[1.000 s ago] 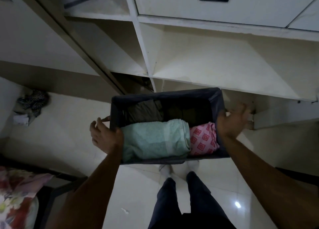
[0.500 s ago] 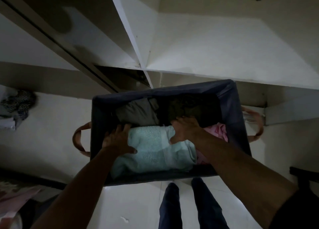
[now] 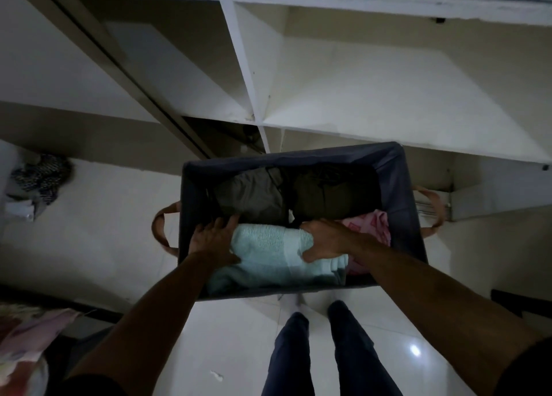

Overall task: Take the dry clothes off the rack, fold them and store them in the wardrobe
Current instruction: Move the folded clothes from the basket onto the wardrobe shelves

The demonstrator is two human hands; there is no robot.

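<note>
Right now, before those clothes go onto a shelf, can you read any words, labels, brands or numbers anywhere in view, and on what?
None can be read.
Pink folded cloth in the dark fabric storage bin: a square pattern only, no letters.
Mint-green folded towel under both hands: no tag visible.
White wardrobe shelves: no text visible.
The scene is dim.

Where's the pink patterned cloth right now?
Head view: the pink cloth lies in the near right corner of the dark fabric bin, beside the mint towel, partly under the right hand.
</note>
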